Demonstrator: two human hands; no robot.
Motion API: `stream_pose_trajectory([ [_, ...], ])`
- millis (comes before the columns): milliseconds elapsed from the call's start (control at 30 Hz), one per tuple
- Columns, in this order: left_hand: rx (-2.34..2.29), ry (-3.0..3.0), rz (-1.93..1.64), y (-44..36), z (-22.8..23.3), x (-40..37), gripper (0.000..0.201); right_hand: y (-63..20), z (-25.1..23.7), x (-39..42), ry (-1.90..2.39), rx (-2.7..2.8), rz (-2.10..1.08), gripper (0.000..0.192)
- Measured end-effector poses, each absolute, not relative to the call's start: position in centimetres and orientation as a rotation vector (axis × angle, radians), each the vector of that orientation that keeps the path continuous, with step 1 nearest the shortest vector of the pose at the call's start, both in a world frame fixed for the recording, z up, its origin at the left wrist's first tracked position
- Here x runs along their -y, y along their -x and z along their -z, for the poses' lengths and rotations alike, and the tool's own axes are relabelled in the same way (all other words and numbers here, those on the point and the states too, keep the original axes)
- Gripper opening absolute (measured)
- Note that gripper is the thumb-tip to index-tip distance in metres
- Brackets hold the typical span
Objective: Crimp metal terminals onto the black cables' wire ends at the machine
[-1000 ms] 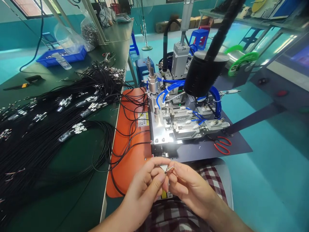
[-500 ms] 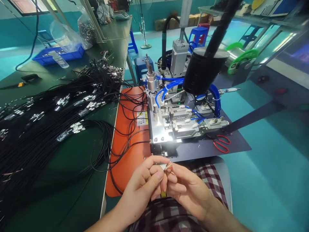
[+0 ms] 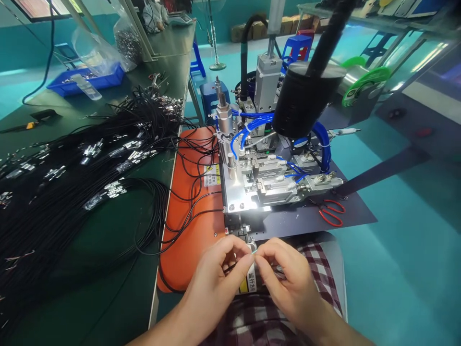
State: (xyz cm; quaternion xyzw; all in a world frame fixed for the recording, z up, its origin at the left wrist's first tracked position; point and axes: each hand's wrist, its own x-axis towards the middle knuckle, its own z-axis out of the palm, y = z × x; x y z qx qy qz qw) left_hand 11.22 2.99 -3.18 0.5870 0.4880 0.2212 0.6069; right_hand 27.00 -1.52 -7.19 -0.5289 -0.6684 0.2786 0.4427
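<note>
My left hand [image 3: 216, 281] and my right hand [image 3: 284, 283] meet fingertip to fingertip just in front of the machine, low in the head view. Between them they pinch a small metal connector [image 3: 252, 250] on the end of a thin black cable [image 3: 230, 265] that runs under my left fingers. Both hands are curled, knuckles up. The connector is mostly hidden by my fingertips. Right behind my hands stands the metal fixture [image 3: 259, 182] with blue air hoses.
Piles of black cables with metal ends [image 3: 72, 173] cover the green bench on the left. An orange mat [image 3: 194, 216] lies under loose cables. Red scissors [image 3: 331, 211] rest right of the fixture. A black lamp head [image 3: 306, 101] hangs above. Blue tray [image 3: 86, 81] at back.
Both hands have rolled knuckles-up and closed more tightly over the connector, which showed as a bare metal tip before. They have shifted slightly lower and closer together.
</note>
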Motion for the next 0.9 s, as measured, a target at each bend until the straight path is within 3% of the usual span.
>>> stream_pose_trajectory([
  [133,-1.104,-1.215,-0.564,-11.5,3.1,-3.1,0.021,-26.6,6.2,1.4,1.308,1.561,-0.772,0.013],
  [300,-1.096,-1.412,-0.811,-11.6,4.3,-2.5,0.014,-25.3,5.5,1.0,1.313,0.983,-1.534,0.027],
  [367,-1.111,-1.445,-0.798,-11.7,4.6,-2.5,0.016,-25.4,6.0,1.0,1.321,0.873,-1.644,0.027],
  [600,-1.107,-0.968,-0.565,-11.7,4.4,-3.5,0.023,-27.1,6.4,0.0,1.362,0.829,-1.579,0.02],
  [900,-1.088,-0.907,-0.514,-11.3,4.8,-3.8,0.025,-26.6,6.2,-0.8,1.328,0.849,-1.574,0.022],
])
